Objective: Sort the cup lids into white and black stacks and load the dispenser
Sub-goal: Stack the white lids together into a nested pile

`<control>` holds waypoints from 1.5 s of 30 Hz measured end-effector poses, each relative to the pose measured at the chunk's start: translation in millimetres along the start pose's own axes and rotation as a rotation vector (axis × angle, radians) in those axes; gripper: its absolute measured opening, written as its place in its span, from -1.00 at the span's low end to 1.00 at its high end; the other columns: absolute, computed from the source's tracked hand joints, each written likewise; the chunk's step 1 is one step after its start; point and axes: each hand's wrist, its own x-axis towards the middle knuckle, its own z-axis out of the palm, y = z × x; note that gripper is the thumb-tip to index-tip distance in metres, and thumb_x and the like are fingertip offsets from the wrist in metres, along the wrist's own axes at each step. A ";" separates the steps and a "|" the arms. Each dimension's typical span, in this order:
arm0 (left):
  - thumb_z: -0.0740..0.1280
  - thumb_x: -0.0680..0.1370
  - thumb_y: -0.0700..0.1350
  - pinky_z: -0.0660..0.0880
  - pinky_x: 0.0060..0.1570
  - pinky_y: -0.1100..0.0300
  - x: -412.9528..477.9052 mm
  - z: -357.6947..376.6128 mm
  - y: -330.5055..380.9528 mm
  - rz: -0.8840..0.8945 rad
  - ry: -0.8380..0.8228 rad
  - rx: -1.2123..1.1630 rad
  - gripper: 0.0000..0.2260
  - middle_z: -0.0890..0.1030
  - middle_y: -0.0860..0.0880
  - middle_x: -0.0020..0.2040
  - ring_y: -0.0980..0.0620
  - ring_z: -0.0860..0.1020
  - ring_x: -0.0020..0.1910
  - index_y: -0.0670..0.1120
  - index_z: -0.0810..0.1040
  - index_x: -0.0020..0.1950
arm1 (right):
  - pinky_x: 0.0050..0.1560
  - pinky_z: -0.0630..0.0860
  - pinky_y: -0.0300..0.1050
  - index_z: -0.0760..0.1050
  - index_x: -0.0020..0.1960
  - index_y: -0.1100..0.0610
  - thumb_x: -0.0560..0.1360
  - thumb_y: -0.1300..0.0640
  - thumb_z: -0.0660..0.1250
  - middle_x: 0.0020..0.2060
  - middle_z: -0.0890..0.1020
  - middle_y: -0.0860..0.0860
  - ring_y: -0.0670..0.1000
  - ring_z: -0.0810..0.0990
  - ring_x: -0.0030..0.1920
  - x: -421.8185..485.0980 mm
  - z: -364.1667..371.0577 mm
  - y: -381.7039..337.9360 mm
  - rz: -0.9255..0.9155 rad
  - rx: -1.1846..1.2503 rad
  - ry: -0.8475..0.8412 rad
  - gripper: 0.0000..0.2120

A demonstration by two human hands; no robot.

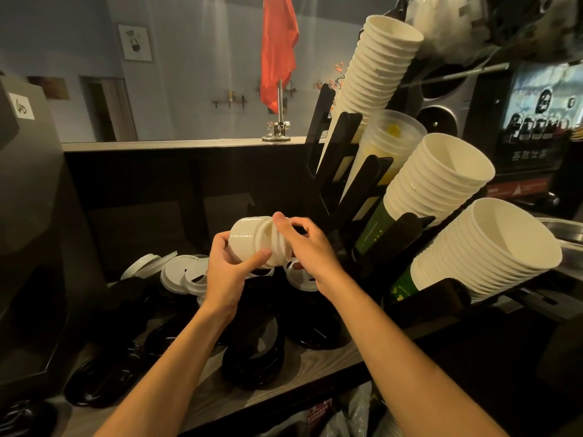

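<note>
A stack of white cup lids (252,239) lies on its side in the air above the counter. My left hand (225,272) grips it from below with fingers and thumb curled round it. At the stack's right end, my right hand (303,247) holds the lids with its fingers curled over them. Loose white lids (179,274) lie on the counter behind my left hand, and another white lid (299,277) shows under my right hand. Black lids (255,357) sit stacked and scattered between my forearms. The black dispenser rack (347,171) stands right of my hands.
Stacks of white paper cups (441,178) and clear plastic cups (388,140) lean out of the rack at the right. A dark machine (28,216) stands at the left. More black lids (94,386) lie at the counter's front left. Plastic bags (331,417) sit below the counter edge.
</note>
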 end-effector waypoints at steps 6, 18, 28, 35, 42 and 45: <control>0.62 0.16 0.14 0.63 -0.07 0.24 -5.1 3.7 4.1 0.030 -0.080 -0.024 -0.23 0.53 -0.10 0.27 -0.08 0.60 0.21 0.00 0.40 0.29 | 0.11 0.59 0.01 0.43 0.31 0.08 0.37 -0.61 0.07 0.09 0.53 -0.02 0.01 0.53 0.06 3.4 -0.2 -4.5 0.031 -0.251 0.064 -0.12; 0.55 0.21 0.23 0.62 -0.07 0.14 0.1 -1.6 7.0 -0.035 -0.013 -0.070 -0.25 0.63 -0.18 0.18 -0.14 0.67 0.10 -0.09 0.47 0.28 | 0.07 0.54 -0.08 0.35 0.22 -0.03 0.55 -0.43 0.04 0.04 0.54 -0.10 -0.07 0.55 0.04 -0.7 4.5 5.4 -0.156 -0.230 -0.077 -0.47; 0.53 0.23 0.23 0.62 -0.05 0.12 1.6 -2.9 8.5 -0.150 -0.104 -0.115 -0.21 0.64 -0.19 0.15 -0.04 0.68 0.00 -0.17 0.47 0.32 | 0.02 0.46 -0.29 0.46 0.19 -0.07 0.60 -0.32 0.10 -0.01 0.59 -0.20 -0.17 0.57 0.03 -0.4 5.3 2.6 -0.200 -0.021 -0.139 -0.60; 0.49 0.35 0.07 0.61 -0.05 0.15 3.6 -1.6 5.2 -0.189 -0.036 -0.115 -0.36 0.60 -0.17 0.24 -0.09 0.64 0.13 -0.15 0.45 0.35 | 0.18 0.42 -0.10 0.40 0.42 0.00 0.61 0.06 0.30 0.37 0.44 0.03 0.08 0.45 0.36 26.9 -28.4 24.9 -0.132 -0.548 -0.043 -0.61; 0.56 0.21 0.14 0.62 -0.06 0.14 -0.2 1.3 6.2 -0.179 -0.059 -0.090 -0.22 0.63 -0.11 0.17 -0.06 0.66 0.11 -0.13 0.46 0.35 | 0.35 0.46 0.13 0.22 0.54 -0.15 0.49 -0.07 0.46 0.43 0.41 0.10 0.22 0.39 0.42 26.0 -33.8 45.2 -0.060 -0.950 -0.276 -0.30; 0.53 0.30 0.06 0.61 -0.03 0.12 -0.5 1.1 5.8 -0.186 -0.065 -0.089 -0.31 0.62 -0.13 0.19 -0.07 0.65 0.12 -0.13 0.45 0.37 | 0.40 0.40 0.14 0.24 0.53 -0.08 0.52 0.01 0.44 0.41 0.37 0.11 0.22 0.32 0.45 27.3 -30.6 47.3 -0.105 -0.964 -0.221 -0.35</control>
